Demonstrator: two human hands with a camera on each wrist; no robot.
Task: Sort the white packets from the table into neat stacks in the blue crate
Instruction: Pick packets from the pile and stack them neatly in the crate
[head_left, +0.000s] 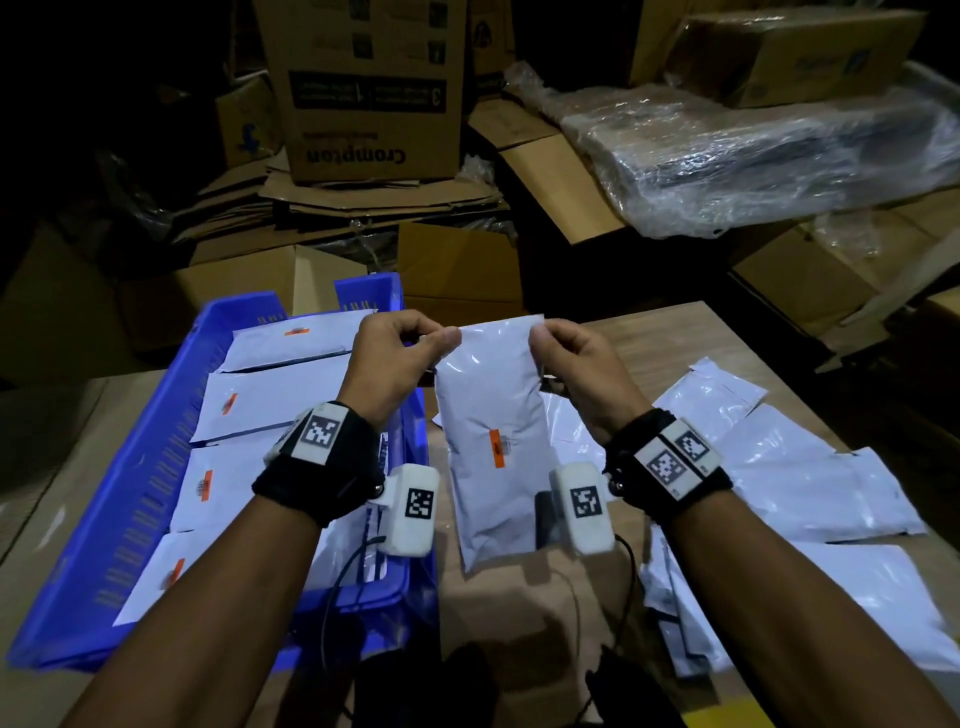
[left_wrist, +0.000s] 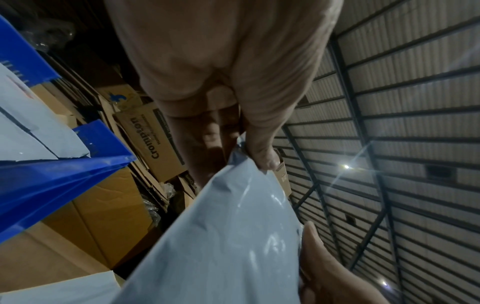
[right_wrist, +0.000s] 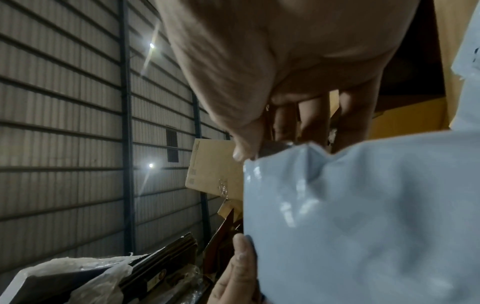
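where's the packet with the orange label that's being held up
In the head view, the packet hangs mid-frame, pinched by left hand and right hand, just right of the blue crate.

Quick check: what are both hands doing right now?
Left hand: pinching the top left corner of the white packet.
Right hand: pinching the same packet's top right corner, packet hanging between crate and table pile.

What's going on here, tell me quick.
A person is sorting white packets into a blue crate. Both hands hold one packet up by its top corners, the left hand on one corner and the right hand on the other, so it hangs between the crate and the table. The crate holds a row of overlapping packets. A loose pile of packets lies on the table to the right, not yet sorted.
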